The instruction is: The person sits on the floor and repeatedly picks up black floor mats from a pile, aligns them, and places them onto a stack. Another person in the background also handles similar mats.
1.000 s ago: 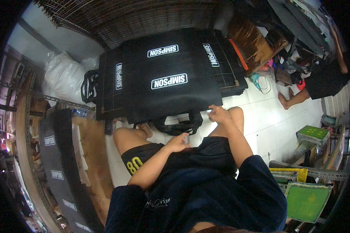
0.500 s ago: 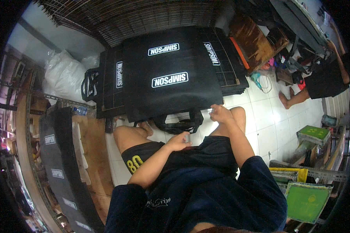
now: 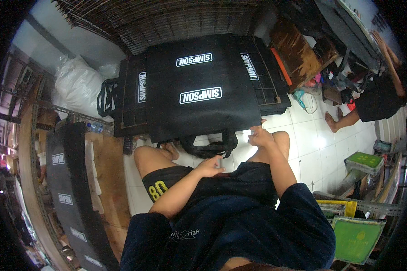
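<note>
Before me lies a stack of flat black fabric bags or bag panels (image 3: 199, 115) with white printed labels, and black handle straps (image 3: 210, 147) hang from its near edge. My left hand (image 3: 210, 166) hovers over my lap, below the straps, empty, with thumb and fingers apart. Above my right knee is my right hand (image 3: 260, 136), beside the stack's near right corner; its fingers are loosely bent and apart, with nothing visible in them. Whether a fingertip touches the fabric there, I cannot tell.
Wire racks (image 3: 167, 22) stand behind the stack. A white plastic sack (image 3: 77, 83) is at the far left, above a wooden bench (image 3: 111, 180) and a long black printed piece (image 3: 65, 180). Green framed screens (image 3: 358, 239) lean at right. Another person's legs (image 3: 348, 119) show at far right.
The whole view has shifted slightly. My right hand has moved a little to the right, and its fingers have changed pose slightly. My left hand stays almost in place.
</note>
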Available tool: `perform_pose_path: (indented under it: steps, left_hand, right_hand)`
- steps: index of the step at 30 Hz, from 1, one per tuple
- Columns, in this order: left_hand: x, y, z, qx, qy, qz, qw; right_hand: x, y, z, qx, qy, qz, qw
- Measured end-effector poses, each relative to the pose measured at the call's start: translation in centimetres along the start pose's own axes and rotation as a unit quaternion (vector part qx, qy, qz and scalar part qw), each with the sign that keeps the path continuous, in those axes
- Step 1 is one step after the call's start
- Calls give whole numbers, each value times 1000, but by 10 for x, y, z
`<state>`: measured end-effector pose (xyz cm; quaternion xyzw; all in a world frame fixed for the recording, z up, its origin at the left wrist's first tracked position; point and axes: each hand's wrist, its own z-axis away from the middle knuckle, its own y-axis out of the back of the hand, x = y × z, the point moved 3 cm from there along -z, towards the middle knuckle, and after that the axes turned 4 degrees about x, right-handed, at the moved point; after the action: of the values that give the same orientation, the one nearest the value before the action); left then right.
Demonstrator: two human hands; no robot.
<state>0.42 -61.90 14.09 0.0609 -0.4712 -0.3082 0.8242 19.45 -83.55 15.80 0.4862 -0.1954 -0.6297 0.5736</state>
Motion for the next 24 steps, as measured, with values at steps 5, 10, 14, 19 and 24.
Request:
perform_pose_path:
  steps: [5,10,14,19,24]
  left_hand:
    - [2,1,1,-5,-11,-7,1000]
    - [-6,-2,0,7,-9,1,1000]
    - [2,4,4,7,-10,3,1000]
    - [2,4,6,15,-8,8,1000]
    - [0,2,5,22,-13,14,1000]
  right_hand:
    - [0,-1,-1,14,4,35,999]
    - [-8,1,1,-7,18,16,1000]
    - [-22,6,3,29,57,89,994]
    - [-26,5,1,26,39,60,997]
    - [-24,4,-2,10,44,7,999]
